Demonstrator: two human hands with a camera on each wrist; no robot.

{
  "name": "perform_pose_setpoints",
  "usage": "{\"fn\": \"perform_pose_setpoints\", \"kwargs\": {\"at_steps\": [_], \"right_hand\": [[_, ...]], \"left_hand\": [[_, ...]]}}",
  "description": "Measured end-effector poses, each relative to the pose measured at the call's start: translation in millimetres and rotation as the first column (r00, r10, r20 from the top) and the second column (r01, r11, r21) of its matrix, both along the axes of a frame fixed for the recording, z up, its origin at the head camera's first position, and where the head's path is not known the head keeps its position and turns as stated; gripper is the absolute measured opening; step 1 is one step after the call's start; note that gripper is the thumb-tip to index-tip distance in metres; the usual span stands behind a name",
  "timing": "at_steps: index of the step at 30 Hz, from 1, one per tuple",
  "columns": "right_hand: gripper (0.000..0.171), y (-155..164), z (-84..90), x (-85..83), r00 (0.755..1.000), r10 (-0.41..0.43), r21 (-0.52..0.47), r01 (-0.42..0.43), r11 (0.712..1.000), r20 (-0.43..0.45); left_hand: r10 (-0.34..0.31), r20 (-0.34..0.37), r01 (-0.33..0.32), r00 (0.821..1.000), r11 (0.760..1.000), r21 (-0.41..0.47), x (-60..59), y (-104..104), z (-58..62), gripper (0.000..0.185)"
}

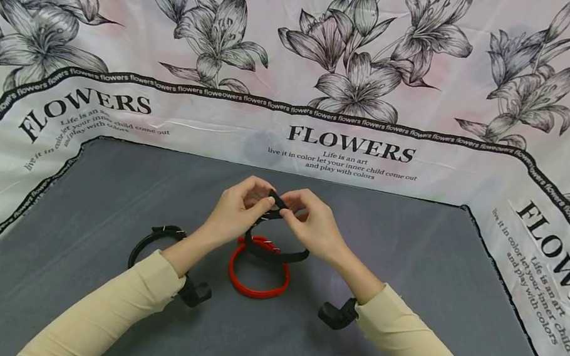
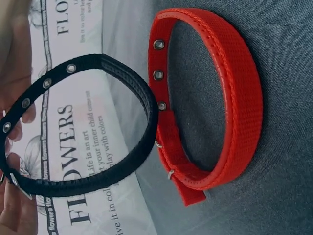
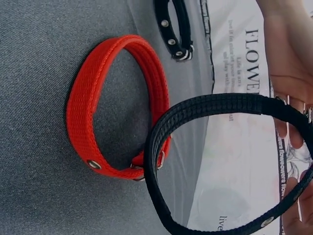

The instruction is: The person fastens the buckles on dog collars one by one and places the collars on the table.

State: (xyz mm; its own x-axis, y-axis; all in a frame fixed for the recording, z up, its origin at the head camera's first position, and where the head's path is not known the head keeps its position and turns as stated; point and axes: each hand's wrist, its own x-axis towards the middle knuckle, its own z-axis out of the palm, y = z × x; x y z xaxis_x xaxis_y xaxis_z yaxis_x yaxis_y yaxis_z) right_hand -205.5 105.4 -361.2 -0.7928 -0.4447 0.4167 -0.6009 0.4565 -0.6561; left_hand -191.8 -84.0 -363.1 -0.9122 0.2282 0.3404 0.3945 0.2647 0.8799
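Observation:
Both hands hold up a black collar (image 1: 273, 257) by its upper end, with its loop hanging below them. My left hand (image 1: 236, 211) pinches the strap between thumb and fingers. Close beside it, my right hand (image 1: 313, 224) pinches the other side of the strap. Metal eyelets (image 2: 47, 83) run along the black strap, and a metal buckle (image 2: 22, 185) shows near the fingers in the left wrist view. Under the hands a red collar (image 1: 256, 293) lies as a buckled loop on the grey surface; the black loop overlaps it in the head view.
A second black collar (image 1: 136, 250) lies at the left, partly hidden behind the left forearm. The grey cloth (image 1: 254, 351) covers the work surface. White flower-printed sheeting (image 1: 347, 151) rises along the back and sides. A black wrist camera (image 1: 338, 314) sits on the right wrist, another (image 1: 196, 294) on the left.

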Motion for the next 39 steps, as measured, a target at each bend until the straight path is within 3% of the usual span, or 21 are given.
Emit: {"fn": "perform_pose_setpoints", "kwargs": {"at_steps": [5, 11, 16, 22, 25, 31, 39], "right_hand": [[0.019, 1, 0.9, 0.0, 1.000, 0.000, -0.031, 0.000, 1.000, -0.001], [0.019, 2, 1.0, -0.4, 1.000, -0.017, -0.055, 0.018, 0.998, 0.013], [0.021, 2, 0.4, 0.9, 0.999, -0.025, -0.067, 0.028, 0.997, 0.037], [0.029, -1, 2.0, 2.1, 1.000, -0.016, -0.095, 0.018, 0.995, 0.020], [0.031, -4, 10.2, 8.8, 1.000, -0.006, -0.106, 0.007, 0.994, 0.009], [0.022, -5, 2.4, 5.9, 1.000, -0.017, -0.125, 0.015, 0.992, -0.020], [0.014, -3, -1.4, -1.4, 0.991, 0.052, 0.005, -0.052, 0.999, -0.124]], "left_hand": [[-0.013, 0.020, 0.014, 1.000, 0.998, -0.055, 0.3, -4, -3.4, 0.024], [-0.024, 0.109, 0.041, 0.994, 0.988, -0.151, 2.5, -8, -8.2, 0.030], [-0.015, 0.089, 0.024, 0.996, 0.995, -0.097, 2.9, -6, -9.4, 0.027], [0.045, 0.070, -0.044, 0.997, 0.999, -0.022, 2.4, -4, -5.2, 0.026], [0.073, 0.081, -0.072, 0.994, 0.997, -0.019, 2.8, -4, -4.1, 0.025], [0.103, 0.052, -0.101, 0.993, 0.994, -0.037, 2.6, -2, -5.7, 0.024], [0.096, 0.030, -0.095, 0.995, 0.995, -0.033, 2.9, -2, -6.2, 0.022]]}}
